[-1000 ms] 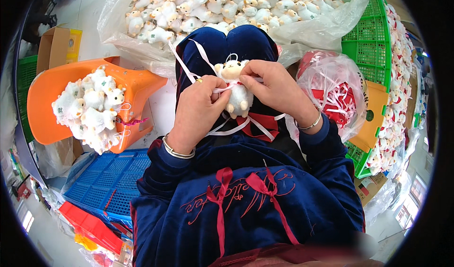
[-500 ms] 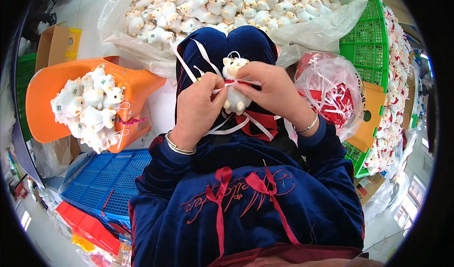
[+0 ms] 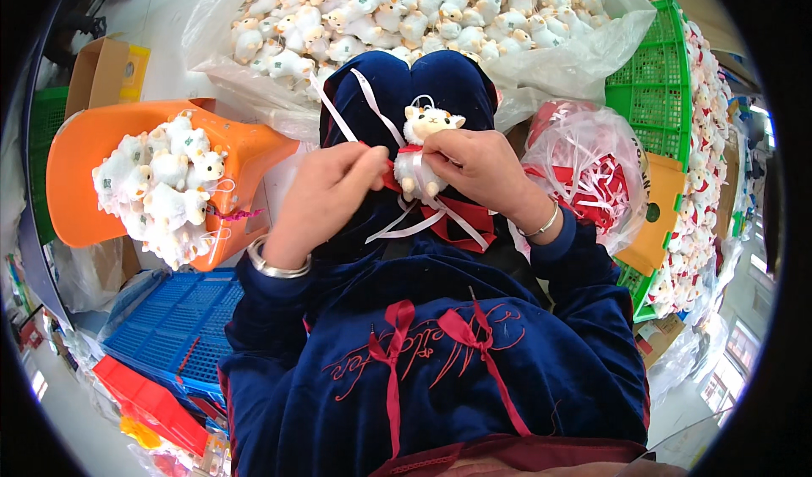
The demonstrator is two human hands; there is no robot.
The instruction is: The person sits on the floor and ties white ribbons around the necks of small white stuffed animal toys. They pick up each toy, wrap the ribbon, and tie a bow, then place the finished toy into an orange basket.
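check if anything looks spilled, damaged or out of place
Nothing looks spilled or damaged. Mildly odd: plush toys are heaped on an orange chair, used like a table, and white ribbons trail untidily across the lap.

We see an orange chair [image 3: 74, 185], blue crate [image 3: 173, 316] and red bin [image 3: 148, 402] at left, and a green crate [image 3: 650, 88] at right.
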